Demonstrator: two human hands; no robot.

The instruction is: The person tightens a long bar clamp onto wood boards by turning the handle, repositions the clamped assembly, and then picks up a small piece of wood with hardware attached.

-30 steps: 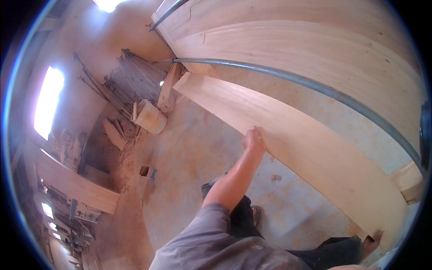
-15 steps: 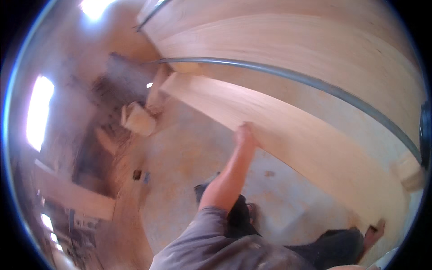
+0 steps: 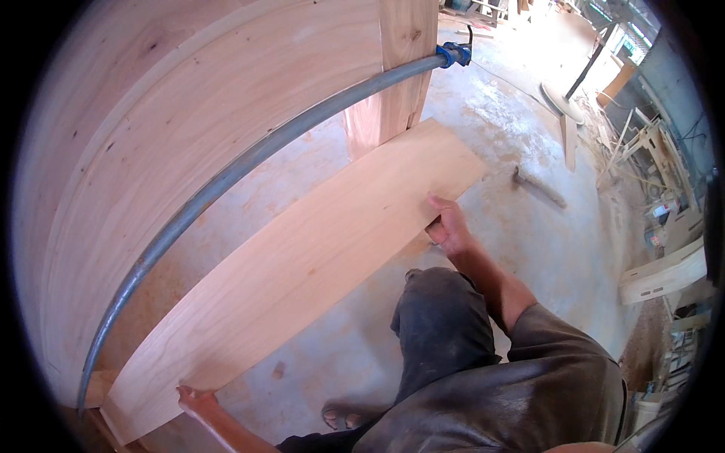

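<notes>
A long, pale wooden board (image 3: pixel 302 264) slants across the middle, from the lower left to the upper right. My left hand (image 3: pixel 196 399) grips its near edge close to the lower-left end, thumb on top. Toward the far right end, my right hand (image 3: pixel 448 225) is closed on the same edge, its thumb on the upper face and the fingers mostly hidden beneath. Just beyond the board stands a large wooden panel piece (image 3: pixel 219 98) with a thick post (image 3: pixel 408 68) at its right end. A long metal pipe clamp (image 3: pixel 249 155) with a blue fitting runs along it.
On the concrete floor to the right lies a hammer (image 3: pixel 540 187). A round-based stand (image 3: pixel 563 102) and a narrow wood offcut (image 3: pixel 569 143) are farther back. Slotted timber pieces (image 3: pixel 664 272) and scrap wood line the right side. My bent knee (image 3: pixel 442 309) is below the board.
My view has swung toward the right end of the board, bringing the post, clamp end and hammer into sight. Both hands are still on the board.
</notes>
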